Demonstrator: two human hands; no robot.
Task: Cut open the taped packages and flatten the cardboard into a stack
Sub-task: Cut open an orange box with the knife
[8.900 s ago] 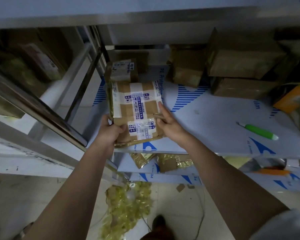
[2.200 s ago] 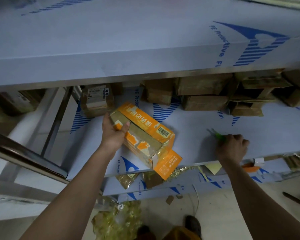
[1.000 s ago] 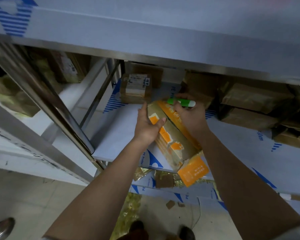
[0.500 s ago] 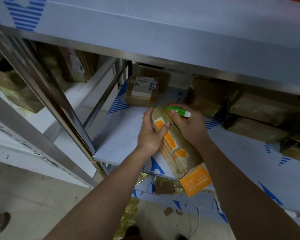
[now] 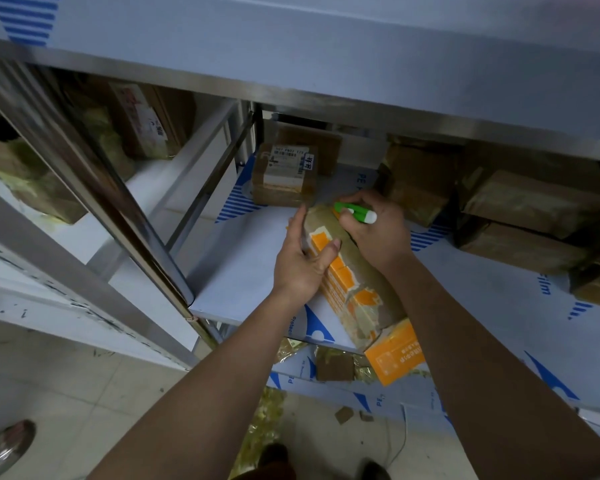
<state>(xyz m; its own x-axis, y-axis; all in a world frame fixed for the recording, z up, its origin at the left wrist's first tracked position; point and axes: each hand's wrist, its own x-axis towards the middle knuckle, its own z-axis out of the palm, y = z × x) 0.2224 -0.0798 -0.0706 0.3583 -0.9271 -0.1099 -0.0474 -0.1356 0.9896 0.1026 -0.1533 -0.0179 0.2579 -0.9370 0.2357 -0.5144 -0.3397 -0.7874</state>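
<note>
Head view: the orange box (image 5: pixel 352 271), glossy brown tape over printed card, lies on the shelf (image 5: pixel 243 271), overhanging its near edge. The left hand (image 5: pixel 303 261) grips its left side; the right hand (image 5: pixel 378 233) holds the green cutter (image 5: pixel 355 212) at the far end (blade hidden). A slip could nick the left fingers, or the slick box could slide off

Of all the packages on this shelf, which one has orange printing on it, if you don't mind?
The orange box held between both hands at the shelf's front edge; the others behind are plain brown.
</note>
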